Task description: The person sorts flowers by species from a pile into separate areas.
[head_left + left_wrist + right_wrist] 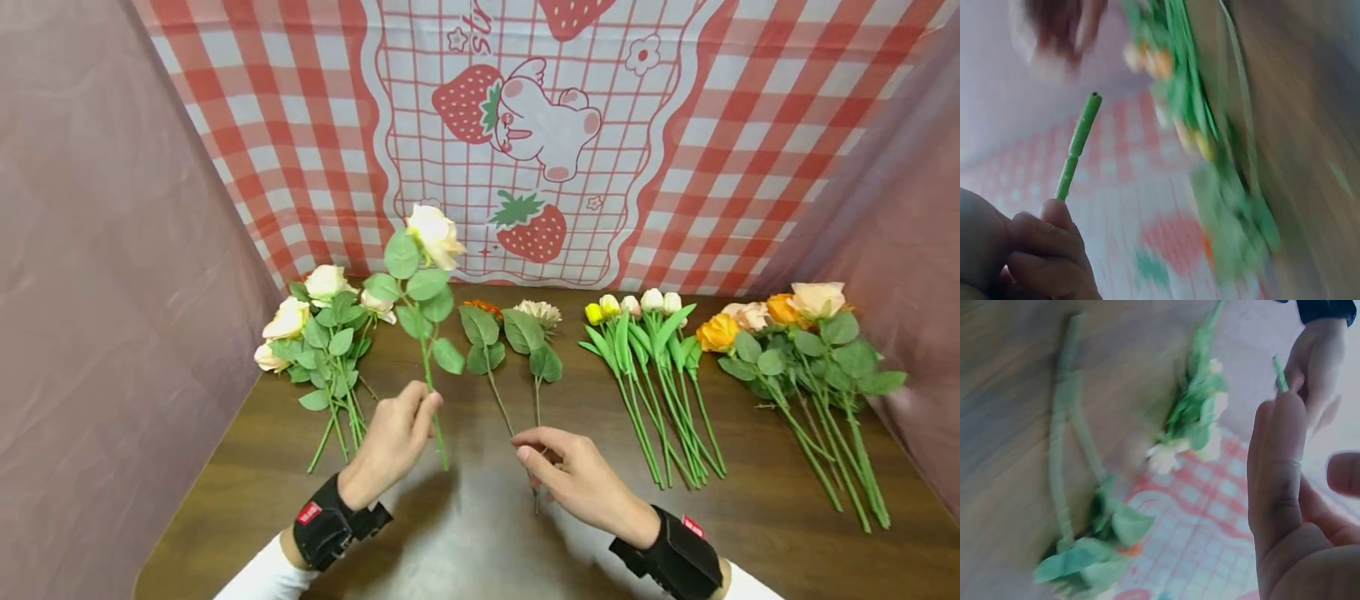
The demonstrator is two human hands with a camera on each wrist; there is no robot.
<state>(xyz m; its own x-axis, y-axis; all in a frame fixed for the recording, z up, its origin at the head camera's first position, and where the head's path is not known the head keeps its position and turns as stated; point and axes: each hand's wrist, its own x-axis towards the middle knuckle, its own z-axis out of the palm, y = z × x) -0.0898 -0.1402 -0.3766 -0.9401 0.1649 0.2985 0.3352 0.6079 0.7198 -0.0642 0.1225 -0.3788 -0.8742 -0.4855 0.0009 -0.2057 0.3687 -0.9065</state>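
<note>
A cream rose [435, 236] stands upright above the table, its leafy stem pinched low down by my left hand [397, 433]. In the left wrist view the cut end of its green stem [1080, 140] sticks out past the fingers. My right hand [577, 479] hovers by the lower stems of two flowers, one orange [483, 308] and one beige [540, 314], lying side by side. In the right wrist view its fingers [1279, 481] are nearly straight with the thumb apart, holding nothing, and those stems [1060, 450] lie off to one side.
Several pale roses [330, 333] lie in a bunch at the left of the wooden table [300, 533]. Tulips [652, 367] in yellow, pink and white lie right of centre. Orange and peach roses [810, 358] fill the far right. A checked strawberry cloth [315, 125] hangs behind.
</note>
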